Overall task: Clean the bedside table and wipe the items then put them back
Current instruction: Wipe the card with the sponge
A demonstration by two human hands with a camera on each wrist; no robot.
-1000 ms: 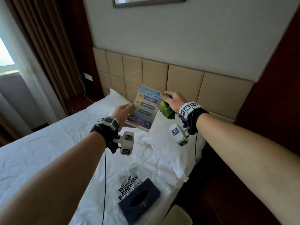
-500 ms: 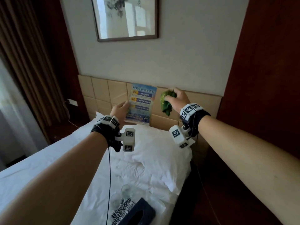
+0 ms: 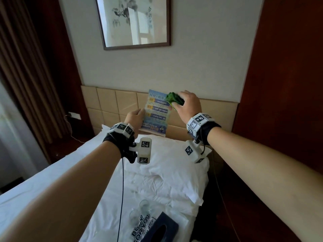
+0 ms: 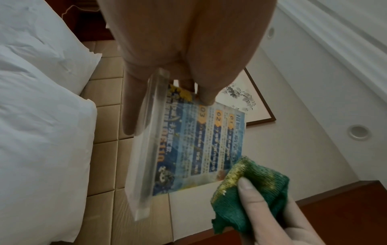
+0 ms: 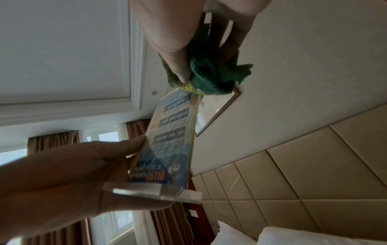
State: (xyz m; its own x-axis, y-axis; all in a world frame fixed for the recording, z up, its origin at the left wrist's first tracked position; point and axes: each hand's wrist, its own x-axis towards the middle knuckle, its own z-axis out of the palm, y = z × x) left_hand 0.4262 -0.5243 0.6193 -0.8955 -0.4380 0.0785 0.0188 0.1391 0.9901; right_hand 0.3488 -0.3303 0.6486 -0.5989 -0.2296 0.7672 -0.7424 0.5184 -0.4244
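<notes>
Two hands and seven other things we list here, largest first.

Bed [image 3: 52, 186]: white sheet, fills the lower left of the head view.

Headboard [image 3: 108, 100]: tan padded panels, against the wall behind the bed.

Framed picture [image 3: 134, 23]: dark frame, on the wall above the headboard.

Pillow [image 3: 171, 165]: white, rumpled, at the head of the bed under both wrists.

Acrylic sign stand [image 3: 157, 113]: clear, with a blue printed insert; we see it held upright in the air above the pillow, in front of the headboard.

Tissue box [image 3: 160, 229]: dark blue, on the sheet at the lower edge, next to a black-and-white printed card [image 3: 139, 227].

Glasses [image 3: 139, 209]: two, clear, on the sheet just beyond the card.

Left hand [image 3: 135, 117]: grasps the stand's left edge near the base, thumb on the front.

Right hand [image 3: 187, 104]: clenched round a green cloth [image 3: 174, 98].

Cloth: bunched, pressed to the stand's upper right corner.
</notes>
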